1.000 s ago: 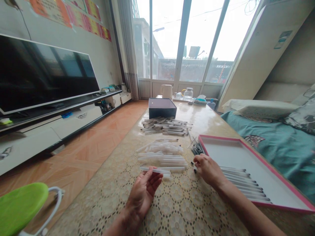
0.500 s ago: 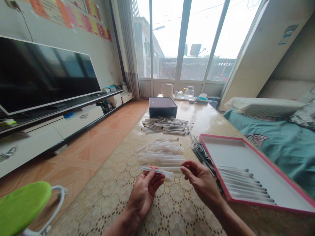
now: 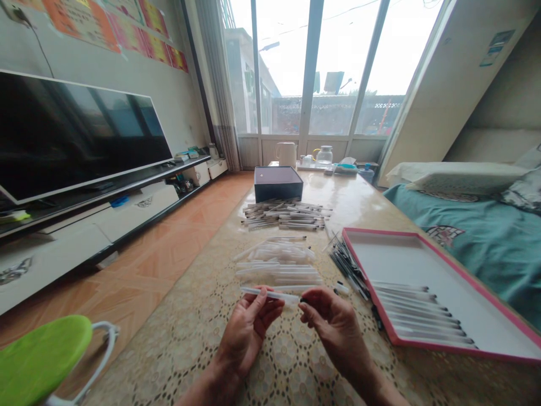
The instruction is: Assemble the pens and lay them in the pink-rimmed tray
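Your left hand is palm up with the fingers half curled, its thumb pressing a white plastic tube against them. That tube points across to your right hand, whose thumb and forefinger are closed in a pinch on a small black cap at the tube's right end; you cannot tell from here whether the cap is seated in it. Just beyond your hands, a heap of loose white tubes lies crosswise on the patterned surface. Farther off, a pile of dark-tipped pens lies right in front of a dark blue box. To your right, a shallow pink-rimmed tray holds a row of dark-tipped tubes side by side near its closer end. Thin black rods are bunched along the tray's left edge, and a few small pieces lie between them and your right hand.
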The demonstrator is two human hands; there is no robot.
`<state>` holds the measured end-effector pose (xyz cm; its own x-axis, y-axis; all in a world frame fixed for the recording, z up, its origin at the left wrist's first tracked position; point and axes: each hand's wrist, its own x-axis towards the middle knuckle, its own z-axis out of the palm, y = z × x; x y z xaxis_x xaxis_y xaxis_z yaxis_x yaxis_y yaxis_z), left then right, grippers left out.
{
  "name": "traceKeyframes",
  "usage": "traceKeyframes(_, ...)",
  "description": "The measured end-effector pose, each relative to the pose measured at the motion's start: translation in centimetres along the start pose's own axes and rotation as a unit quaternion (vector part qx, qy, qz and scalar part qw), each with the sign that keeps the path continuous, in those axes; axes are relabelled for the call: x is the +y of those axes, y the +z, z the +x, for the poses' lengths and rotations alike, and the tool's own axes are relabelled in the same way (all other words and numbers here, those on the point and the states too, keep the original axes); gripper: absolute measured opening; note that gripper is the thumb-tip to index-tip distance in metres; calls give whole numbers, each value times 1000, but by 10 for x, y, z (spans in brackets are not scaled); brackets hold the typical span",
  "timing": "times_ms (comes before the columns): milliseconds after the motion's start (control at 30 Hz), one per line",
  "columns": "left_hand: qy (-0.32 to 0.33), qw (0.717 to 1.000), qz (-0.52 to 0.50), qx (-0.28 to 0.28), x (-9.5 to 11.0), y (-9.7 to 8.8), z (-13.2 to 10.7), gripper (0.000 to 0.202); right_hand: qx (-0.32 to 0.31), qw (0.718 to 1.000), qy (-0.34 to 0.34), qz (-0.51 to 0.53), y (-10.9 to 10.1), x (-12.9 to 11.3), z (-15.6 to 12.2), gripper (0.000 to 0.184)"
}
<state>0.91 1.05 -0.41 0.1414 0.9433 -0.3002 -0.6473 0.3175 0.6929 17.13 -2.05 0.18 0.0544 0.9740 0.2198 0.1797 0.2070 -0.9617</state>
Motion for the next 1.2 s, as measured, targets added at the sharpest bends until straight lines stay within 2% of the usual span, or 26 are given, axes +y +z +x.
traceKeyframes(333,2,1000,1,-7,0,2,-2,10,2,1000,7,24,0,4,2,12)
traceKeyframes(600,-7,999,22,-40,-1,3,-4,10,-4,996,56,71,-1,4,1,23)
traceKeyframes(800,-15,997,34,-61,-1,3,-4,11,-11,998,45,-41,-1,15,-1,36)
traceKeyframes(900,-9,998,38,-50,-2,2,-4,11,-20,995,24,-100,-3,15,-1,41)
traceKeyframes(1100,0,999,43,-33,0,1,-2,12,-63,988,7,-140,-7,6,-3,25)
traceKeyframes(1200,-3,998,49,-48,0,3,-3,12,-70,985,-4,-160,-7,9,-3,33)
